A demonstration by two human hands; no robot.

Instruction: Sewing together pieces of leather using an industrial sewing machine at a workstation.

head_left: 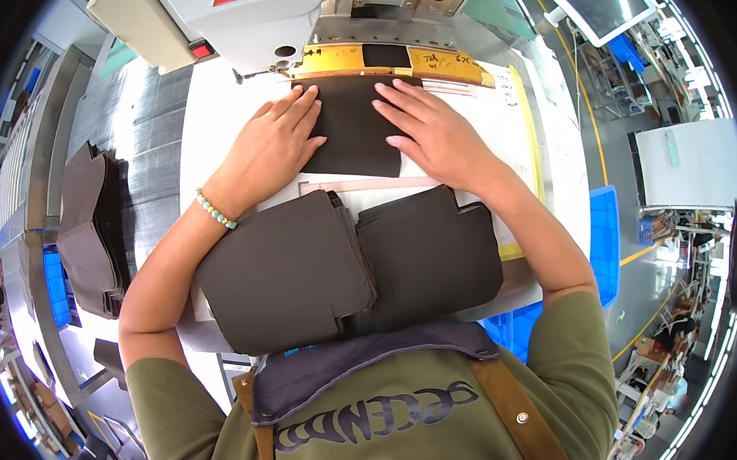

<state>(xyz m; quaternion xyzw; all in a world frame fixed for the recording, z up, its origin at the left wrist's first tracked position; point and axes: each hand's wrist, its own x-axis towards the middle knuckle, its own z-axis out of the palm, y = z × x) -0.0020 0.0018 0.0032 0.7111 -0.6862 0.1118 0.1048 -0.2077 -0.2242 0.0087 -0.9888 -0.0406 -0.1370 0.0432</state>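
Observation:
A dark brown, flat, square piece (351, 147) lies under a yellow guide bar (331, 58) at the sewing machine head (238, 19). My left hand (275, 144), with a beaded bracelet at the wrist, rests flat with fingertips on the piece's left side. My right hand (438, 143) rests on its right side, fingers spread and extended. Just below my hands, two stacks of dark brown cut pieces, a left one (280, 275) and a right one (424, 265), lie on the near part of the white work board (217, 125).
Another stack of dark pieces (93, 226) sits at the far left on a metal surface (143, 121). Blue crates (602, 240) stand beside and below the table's right side. A monitor (600, 10) is at the upper right, above an aisle with yellow floor lines.

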